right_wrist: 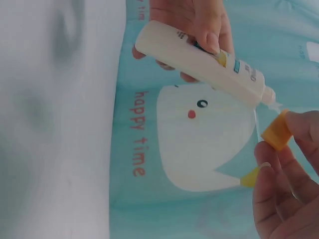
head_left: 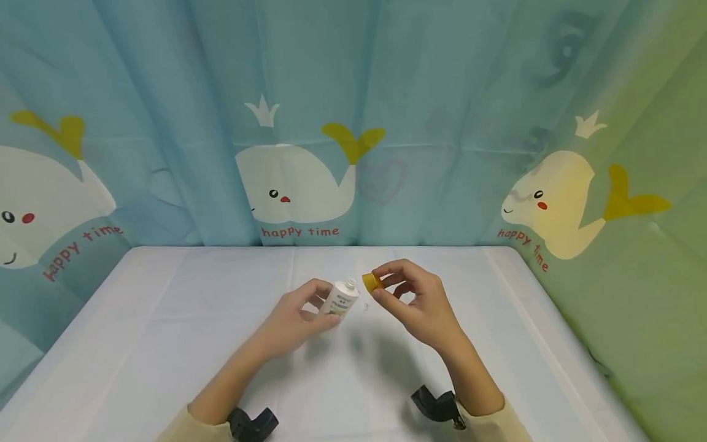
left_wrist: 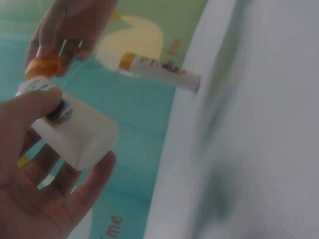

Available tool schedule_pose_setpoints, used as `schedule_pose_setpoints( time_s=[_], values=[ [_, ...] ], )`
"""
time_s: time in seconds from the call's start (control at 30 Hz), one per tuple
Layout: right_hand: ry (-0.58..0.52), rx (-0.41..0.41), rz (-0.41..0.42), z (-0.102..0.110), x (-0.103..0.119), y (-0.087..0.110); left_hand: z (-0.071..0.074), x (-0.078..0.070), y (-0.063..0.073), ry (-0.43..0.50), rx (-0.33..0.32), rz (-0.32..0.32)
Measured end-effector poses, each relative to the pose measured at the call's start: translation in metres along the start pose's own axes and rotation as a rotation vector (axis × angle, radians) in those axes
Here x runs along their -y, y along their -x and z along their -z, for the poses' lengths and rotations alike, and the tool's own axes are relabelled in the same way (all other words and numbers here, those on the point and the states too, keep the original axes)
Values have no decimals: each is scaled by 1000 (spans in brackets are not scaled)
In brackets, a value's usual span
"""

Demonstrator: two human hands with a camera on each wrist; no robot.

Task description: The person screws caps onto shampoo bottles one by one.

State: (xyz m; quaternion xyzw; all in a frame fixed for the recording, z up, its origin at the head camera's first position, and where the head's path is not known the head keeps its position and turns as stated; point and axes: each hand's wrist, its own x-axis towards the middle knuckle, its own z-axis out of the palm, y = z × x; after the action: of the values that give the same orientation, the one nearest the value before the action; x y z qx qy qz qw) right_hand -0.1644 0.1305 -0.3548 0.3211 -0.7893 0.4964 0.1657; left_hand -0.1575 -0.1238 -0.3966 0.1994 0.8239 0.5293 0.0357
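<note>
My left hand [head_left: 295, 322] grips a small white bottle [head_left: 340, 299] with printed lettering, tilted so its bare neck points up and right. Between thumb and fingertips, my right hand [head_left: 422, 301] pinches an orange-yellow cap [head_left: 370, 282] just right of the neck. In the right wrist view, a small gap shows between the bottle's [right_wrist: 199, 62] narrow nozzle and the cap [right_wrist: 277, 130]. The left wrist view shows the thumb across the bottle's [left_wrist: 82, 132] printed face and fingers beneath it. Both hands are above the table.
A white tube with an orange cap [left_wrist: 159, 72] stands on the white table [left_wrist: 259, 124] in the left wrist view. Blue-green curtains [head_left: 442, 202] printed with whales surround the table's back and sides. Black wrist mounts [head_left: 436, 405] sit on both forearms.
</note>
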Motion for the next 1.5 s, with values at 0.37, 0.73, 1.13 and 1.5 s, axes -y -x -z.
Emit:
schedule_pose_setpoints(
  time_s=[0.37, 0.73, 1.13, 1.5],
  values=[
    [-68, 44, 30, -8, 6, -1, -4, -4, 3, -36, 43, -54],
    [-57, 75, 51, -9, 5, -1, -4, -6, 5, -48, 31, -71],
    [-40, 125, 29, -4, 5, 1, -4, -5, 4, -54, 29, -90],
    [-47, 109, 19, -5, 5, 1, -5, -7, 5, -38, 55, -86]
  ],
)
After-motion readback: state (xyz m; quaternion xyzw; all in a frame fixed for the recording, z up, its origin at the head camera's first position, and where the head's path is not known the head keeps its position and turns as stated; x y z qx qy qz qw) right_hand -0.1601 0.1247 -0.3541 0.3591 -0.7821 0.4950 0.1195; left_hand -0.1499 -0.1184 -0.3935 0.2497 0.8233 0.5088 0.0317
